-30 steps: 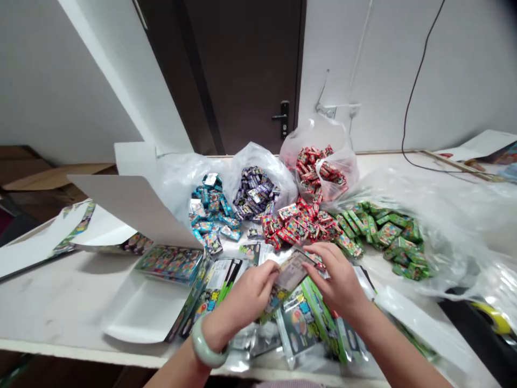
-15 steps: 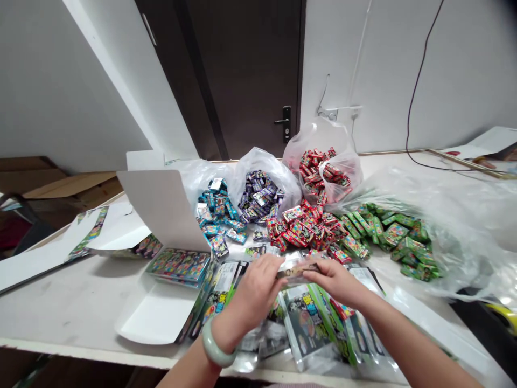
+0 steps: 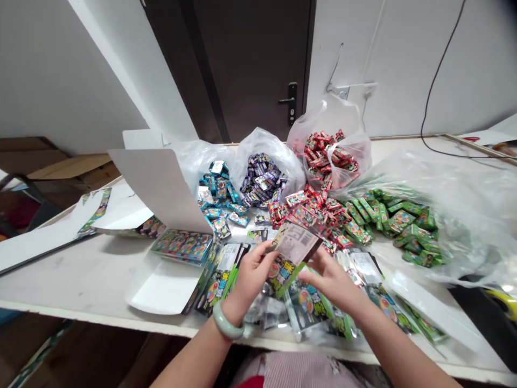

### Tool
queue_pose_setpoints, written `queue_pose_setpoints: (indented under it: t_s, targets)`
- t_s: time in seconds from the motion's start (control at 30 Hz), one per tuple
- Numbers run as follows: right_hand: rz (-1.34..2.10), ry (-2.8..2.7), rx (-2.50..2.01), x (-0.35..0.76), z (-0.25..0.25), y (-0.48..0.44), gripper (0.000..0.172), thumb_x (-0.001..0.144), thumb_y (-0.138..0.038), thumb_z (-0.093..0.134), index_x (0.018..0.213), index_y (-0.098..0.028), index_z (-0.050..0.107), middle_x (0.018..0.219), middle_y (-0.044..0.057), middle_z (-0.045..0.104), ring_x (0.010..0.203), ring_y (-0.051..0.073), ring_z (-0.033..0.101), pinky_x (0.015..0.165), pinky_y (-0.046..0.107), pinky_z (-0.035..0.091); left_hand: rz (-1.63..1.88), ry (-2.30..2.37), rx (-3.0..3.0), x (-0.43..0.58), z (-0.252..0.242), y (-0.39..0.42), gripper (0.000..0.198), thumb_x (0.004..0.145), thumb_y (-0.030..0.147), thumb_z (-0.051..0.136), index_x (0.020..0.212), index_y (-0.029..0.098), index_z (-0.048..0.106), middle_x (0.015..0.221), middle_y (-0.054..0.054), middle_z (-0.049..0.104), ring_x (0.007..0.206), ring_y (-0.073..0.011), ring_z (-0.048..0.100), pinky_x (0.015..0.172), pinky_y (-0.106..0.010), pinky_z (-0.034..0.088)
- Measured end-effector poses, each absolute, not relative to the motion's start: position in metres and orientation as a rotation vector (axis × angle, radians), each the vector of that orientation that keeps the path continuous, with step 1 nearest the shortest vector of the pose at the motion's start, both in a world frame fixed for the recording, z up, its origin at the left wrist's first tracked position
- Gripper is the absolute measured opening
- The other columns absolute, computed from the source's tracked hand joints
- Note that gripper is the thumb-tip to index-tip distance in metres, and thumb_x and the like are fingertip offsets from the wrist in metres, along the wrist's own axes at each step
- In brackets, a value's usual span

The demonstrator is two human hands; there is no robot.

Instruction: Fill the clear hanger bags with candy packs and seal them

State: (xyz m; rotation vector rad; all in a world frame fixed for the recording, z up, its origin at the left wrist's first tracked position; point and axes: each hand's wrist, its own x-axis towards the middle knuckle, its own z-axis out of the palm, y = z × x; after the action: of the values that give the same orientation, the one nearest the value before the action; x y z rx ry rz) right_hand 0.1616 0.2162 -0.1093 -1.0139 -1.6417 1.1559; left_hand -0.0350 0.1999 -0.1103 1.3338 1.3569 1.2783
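Observation:
Both my hands hold one flat foil pouch above the table, its pale printed back tilted up toward me. My left hand, with a pale green bangle on the wrist, pinches the pouch's left edge. My right hand grips it from below on the right. Under my hands lies a loose spread of similar green and black pouches. Beyond them are small wrapped sweets in piles: red, green, blue and purple.
An open white cardboard box with colourful packs inside sits to the left, its lid standing up. Clear plastic bags spread over the right of the white table. A dark door and a wall with a dangling cable stand behind.
The pouch was held flat and edge-on half a second ago; now it is tipped up with its back facing me. The view has dropped and shifted slightly left.

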Motion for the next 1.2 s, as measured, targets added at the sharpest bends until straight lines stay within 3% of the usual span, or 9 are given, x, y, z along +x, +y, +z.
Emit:
queue_pose_setpoints:
  t_s: [0.17, 0.27, 0.43, 0.53, 0.7, 0.87, 1.03, 1.13, 1.2]
  targets:
    - [1.558, -1.405, -1.039, 0.155, -0.121, 0.220, 0.032, 0.075, -0.047, 0.067, 0.091, -0.020, 0.060, 0.086, 0.005, 0.070, 0.082, 0.022, 0.066, 0.077, 0.038, 0.053, 1.222, 0.905, 0.702, -0.007, -0.125, 0.200, 0.035, 0.071, 0.037, 0.076, 0.096, 0.015, 0.068, 0.091, -0.007, 0.073, 0.084, -0.0225, 0.068, 0.078, -0.033, 0.054]
    - [1.674, -1.401, -1.070, 0.159, -0.132, 0.219, 0.033, 0.071, -0.046, 0.071, 0.087, -0.019, 0.060, 0.081, 0.002, 0.069, 0.074, 0.019, 0.064, 0.070, 0.034, 0.052, 1.298, 0.876, 0.557, -0.003, -0.134, 0.199, 0.039, 0.066, 0.032, 0.081, 0.098, 0.015, 0.066, 0.093, -0.006, 0.072, 0.087, -0.0218, 0.068, 0.081, -0.032, 0.053]
    - [1.767, -1.364, -1.081, 0.171, -0.155, 0.201, 0.034, 0.069, -0.044, 0.074, 0.090, -0.020, 0.061, 0.082, 0.003, 0.068, 0.077, 0.018, 0.063, 0.069, 0.032, 0.051, 1.336, 0.884, 0.597, -0.007, -0.136, 0.195, 0.043, 0.074, 0.033, 0.076, 0.111, 0.017, 0.061, 0.103, -0.006, 0.070, 0.094, -0.0190, 0.065, 0.084, -0.028, 0.050]
    - [1.938, -1.330, -1.022, 0.183, -0.160, 0.191, 0.038, 0.070, -0.043, 0.074, 0.097, -0.022, 0.059, 0.085, 0.003, 0.067, 0.077, 0.019, 0.064, 0.066, 0.031, 0.052, 1.353, 0.922, 0.634, -0.004, -0.142, 0.189, 0.046, 0.076, 0.031, 0.074, 0.117, 0.019, 0.057, 0.097, -0.003, 0.069, 0.086, -0.0150, 0.064, 0.078, -0.025, 0.049]
    - [1.506, -1.225, -1.118, 0.199, -0.156, 0.183, 0.067, 0.070, -0.026, 0.073, 0.127, -0.028, 0.037, 0.093, 0.000, 0.061, 0.075, 0.014, 0.061, 0.071, 0.030, 0.051, 1.182, 0.884, 0.840, 0.000, -0.159, 0.174, 0.068, 0.084, 0.026, 0.067, 0.143, 0.033, 0.034, 0.088, 0.002, 0.061, 0.080, -0.0100, 0.060, 0.077, -0.022, 0.048]
    - [1.284, -1.395, -1.133, 0.197, -0.146, 0.176, 0.063, 0.083, -0.026, 0.060, 0.139, -0.030, 0.029, 0.092, 0.001, 0.060, 0.063, 0.011, 0.055, 0.061, 0.029, 0.049, 0.960, 0.787, 1.082, -0.017, -0.148, 0.180, 0.077, 0.081, 0.022, 0.069, 0.146, 0.033, 0.028, 0.087, 0.000, 0.060, 0.083, -0.0136, 0.060, 0.085, -0.031, 0.049]
    - [1.210, -1.667, -1.218, 0.204, -0.139, 0.166, 0.031, 0.090, -0.036, 0.053, 0.119, -0.026, 0.053, 0.090, 0.004, 0.063, 0.079, 0.018, 0.061, 0.069, 0.032, 0.051, 0.839, 0.888, 1.216, -0.028, -0.136, 0.172, 0.055, 0.084, 0.028, 0.065, 0.133, 0.026, 0.042, 0.084, 0.000, 0.060, 0.075, -0.0140, 0.060, 0.072, -0.029, 0.048]
    - [1.061, -1.830, -1.216, 0.209, -0.138, 0.174, 0.021, 0.094, -0.038, 0.047, 0.098, -0.024, 0.063, 0.095, 0.006, 0.065, 0.090, 0.020, 0.062, 0.080, 0.034, 0.050, 0.997, 1.108, 1.349, -0.021, -0.132, 0.170, 0.022, 0.089, 0.032, 0.057, 0.106, 0.019, 0.060, 0.082, -0.002, 0.060, 0.077, -0.0147, 0.058, 0.073, -0.027, 0.046]
    - [0.966, -1.894, -1.157, 0.209, -0.137, 0.183, 0.022, 0.093, -0.037, 0.047, 0.088, -0.024, 0.064, 0.095, 0.006, 0.065, 0.093, 0.021, 0.061, 0.082, 0.034, 0.049, 1.151, 1.155, 1.353, -0.015, -0.128, 0.172, 0.018, 0.090, 0.033, 0.057, 0.086, 0.016, 0.063, 0.087, -0.005, 0.063, 0.085, -0.0168, 0.059, 0.080, -0.029, 0.046]
